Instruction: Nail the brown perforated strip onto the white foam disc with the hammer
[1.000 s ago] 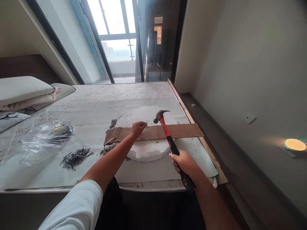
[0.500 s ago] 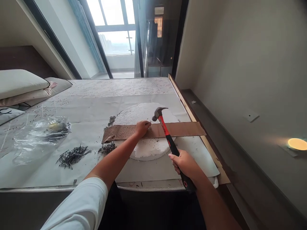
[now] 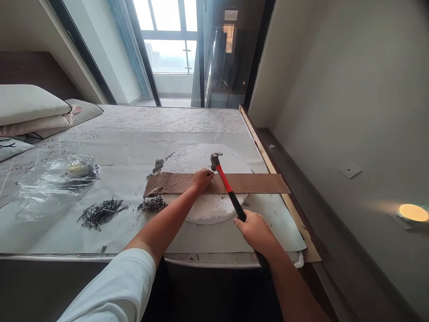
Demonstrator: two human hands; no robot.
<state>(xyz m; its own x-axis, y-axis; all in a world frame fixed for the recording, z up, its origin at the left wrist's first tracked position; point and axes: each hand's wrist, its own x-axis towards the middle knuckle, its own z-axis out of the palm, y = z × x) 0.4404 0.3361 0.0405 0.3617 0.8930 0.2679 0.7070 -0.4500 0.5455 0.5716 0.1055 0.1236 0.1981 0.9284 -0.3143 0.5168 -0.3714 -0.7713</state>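
Note:
My left hand (image 3: pixel 202 180) rests closed on a brown cardboard strip (image 3: pixel 251 183), its fingertips pinched on what looks like a nail. Around the black grip of a red and black hammer (image 3: pixel 225 180) my right hand (image 3: pixel 256 230) is wrapped. The hammer's head is just beside my left fingertips. Many small holes show in the strip's left part. Beneath the strip lies a round white board (image 3: pixel 204 158). Small grey bits (image 3: pixel 153 204) are heaped at the strip's left end.
A pile of nails (image 3: pixel 102 212) lies at the left, near a clear plastic bag (image 3: pixel 56 181). Folded bedding (image 3: pixel 33 107) sits at the far left of the covered mattress (image 3: pixel 134 241). A wooden edge (image 3: pixel 261 150) runs along the right.
The hammer's head has come left and closer to my left fingertips, and its handle has tilted. My left hand keeps its pinch on the strip. The camera view has shifted slightly.

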